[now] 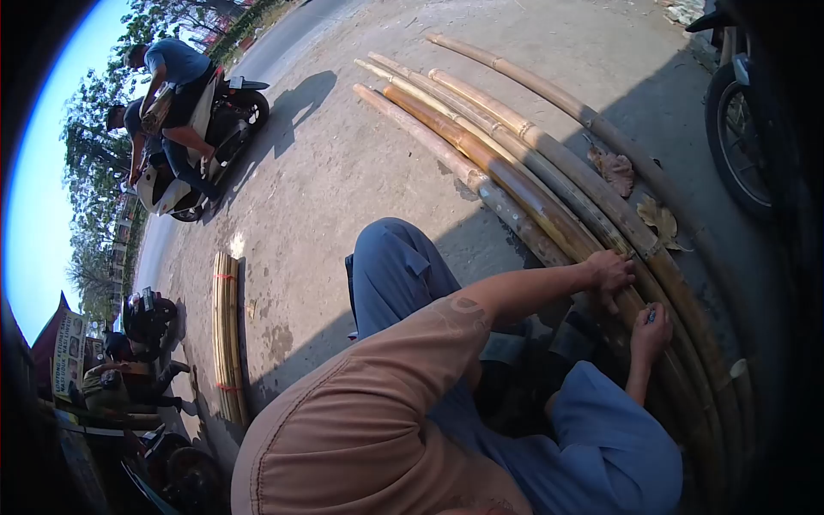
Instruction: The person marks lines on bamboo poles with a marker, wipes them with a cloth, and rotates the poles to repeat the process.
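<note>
Several long bamboo poles (524,176) lie side by side on the ground, running from the upper middle to the lower right. My left hand (609,276) presses down over one brown pole, thumb on the near side and fingers across its top. Just below it, my right hand (650,336) is closed in a fist beside the same poles. A small greyish thing (651,317) shows at the top of that fist, too small to name. My knees in blue trousers are bent close to the poles.
A tied bamboo bundle (227,335) lies at the left. Two people ride a motorbike (206,142) at upper left. A parked motorbike's wheel (740,137) stands right of the poles. Dry leaves (611,170) lie beside them. Another person sits near a stall banner (69,354).
</note>
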Action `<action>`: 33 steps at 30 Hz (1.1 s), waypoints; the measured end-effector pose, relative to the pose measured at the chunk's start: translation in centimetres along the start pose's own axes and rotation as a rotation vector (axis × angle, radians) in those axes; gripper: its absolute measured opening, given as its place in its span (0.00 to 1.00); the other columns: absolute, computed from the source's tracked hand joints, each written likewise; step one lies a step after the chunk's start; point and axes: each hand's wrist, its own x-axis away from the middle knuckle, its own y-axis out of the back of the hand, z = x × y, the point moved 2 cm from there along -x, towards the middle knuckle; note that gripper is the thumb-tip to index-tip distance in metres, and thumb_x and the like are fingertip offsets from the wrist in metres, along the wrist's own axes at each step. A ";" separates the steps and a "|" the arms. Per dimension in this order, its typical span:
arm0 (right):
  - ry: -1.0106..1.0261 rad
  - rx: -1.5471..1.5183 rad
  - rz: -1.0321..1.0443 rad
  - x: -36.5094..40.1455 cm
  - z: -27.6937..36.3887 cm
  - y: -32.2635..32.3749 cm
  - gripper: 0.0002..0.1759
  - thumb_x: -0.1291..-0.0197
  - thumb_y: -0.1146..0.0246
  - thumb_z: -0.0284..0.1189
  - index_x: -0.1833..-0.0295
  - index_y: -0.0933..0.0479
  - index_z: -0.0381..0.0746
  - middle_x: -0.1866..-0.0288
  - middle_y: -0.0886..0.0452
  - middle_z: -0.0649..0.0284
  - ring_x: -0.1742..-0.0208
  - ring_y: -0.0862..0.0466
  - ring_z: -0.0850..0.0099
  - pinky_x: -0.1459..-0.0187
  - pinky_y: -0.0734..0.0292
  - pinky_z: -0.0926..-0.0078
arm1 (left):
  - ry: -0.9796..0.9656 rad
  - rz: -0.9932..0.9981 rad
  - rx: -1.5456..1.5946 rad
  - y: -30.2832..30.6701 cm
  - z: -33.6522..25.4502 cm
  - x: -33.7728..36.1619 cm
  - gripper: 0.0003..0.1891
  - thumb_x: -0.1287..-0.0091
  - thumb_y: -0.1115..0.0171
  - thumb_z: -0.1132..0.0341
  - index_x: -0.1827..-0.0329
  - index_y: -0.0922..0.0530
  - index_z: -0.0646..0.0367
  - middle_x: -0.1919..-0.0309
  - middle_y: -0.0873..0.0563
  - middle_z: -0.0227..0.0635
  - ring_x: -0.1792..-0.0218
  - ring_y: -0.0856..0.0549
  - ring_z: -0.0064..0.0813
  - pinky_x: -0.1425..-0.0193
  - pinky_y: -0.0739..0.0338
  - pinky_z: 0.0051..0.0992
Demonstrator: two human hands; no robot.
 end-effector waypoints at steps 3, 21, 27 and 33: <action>-0.246 0.036 -0.094 3.3 -11.2 2.0 0.11 0.29 0.36 0.35 0.51 0.16 0.39 0.53 0.13 0.50 0.50 0.14 0.44 0.50 0.20 0.47 | 0.029 -0.027 0.023 0.4 -0.1 0.6 0.51 0.62 0.26 0.22 0.41 0.13 0.52 0.43 0.16 0.45 0.39 0.16 0.49 0.41 0.15 0.46; 0.079 0.008 0.035 -0.2 0.0 -1.3 0.09 0.32 0.36 0.32 0.51 0.17 0.40 0.53 0.13 0.51 0.50 0.14 0.45 0.47 0.21 0.48 | 0.034 0.013 0.054 0.2 -0.2 0.2 0.51 0.62 0.25 0.22 0.39 0.13 0.50 0.41 0.16 0.45 0.36 0.17 0.50 0.35 0.17 0.48; -0.304 0.112 -0.039 4.3 -17.7 3.6 0.13 0.32 0.33 0.36 0.51 0.14 0.37 0.50 0.11 0.49 0.49 0.11 0.47 0.49 0.18 0.50 | 0.043 0.008 0.086 0.9 0.0 0.5 0.53 0.61 0.26 0.20 0.38 0.14 0.51 0.40 0.16 0.46 0.36 0.17 0.51 0.35 0.17 0.47; -0.357 0.224 -0.131 11.0 -45.5 8.3 0.20 0.23 0.34 0.42 0.49 0.14 0.32 0.53 0.09 0.45 0.51 0.09 0.50 0.47 0.15 0.56 | 0.099 0.053 0.105 1.4 -0.7 0.7 0.53 0.63 0.25 0.20 0.39 0.12 0.50 0.39 0.16 0.45 0.36 0.16 0.50 0.39 0.14 0.47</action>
